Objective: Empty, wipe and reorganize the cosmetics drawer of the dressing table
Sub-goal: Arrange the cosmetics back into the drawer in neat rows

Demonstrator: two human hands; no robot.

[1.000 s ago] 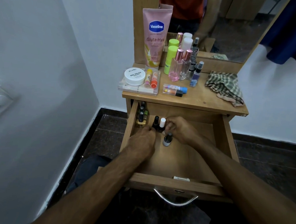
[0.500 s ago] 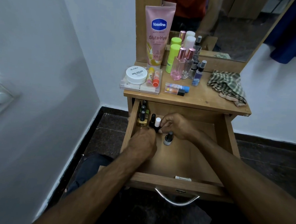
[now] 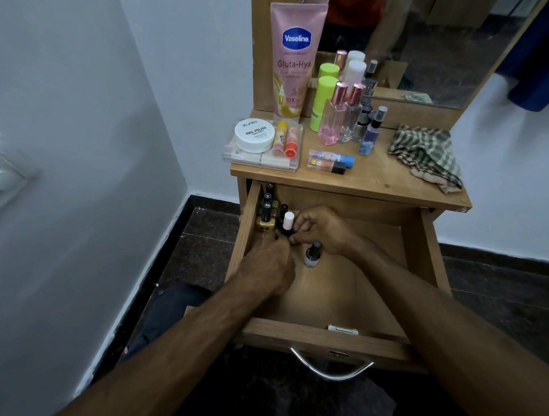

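Note:
The wooden drawer (image 3: 373, 297) is pulled out. Several nail polish bottles (image 3: 265, 212) stand in a row in its back left corner. Beside them stand a black-capped bottle (image 3: 283, 210) and a white-capped bottle (image 3: 287, 222). My right hand (image 3: 325, 230) pinches the white-capped bottle low down at its base. My left hand (image 3: 269, 265) lies knuckles up just in front, its curled fingertips meeting the right fingertips; what they touch is hidden. A grey-capped bottle (image 3: 312, 254) stands alone in front of my right hand.
On the dressing table top (image 3: 381, 179) are a pink Vaseline tube (image 3: 294, 58), a white nail polish jar (image 3: 254, 135) on a clear tray (image 3: 263, 160), lip balms (image 3: 330, 161), perfume bottles (image 3: 344, 115) and a checked cloth (image 3: 427, 156). A wall runs close on the left.
Both hands have slid left and back, bringing the white-capped and black-capped bottles against the row in the back left corner. The grey-capped bottle has stayed put.

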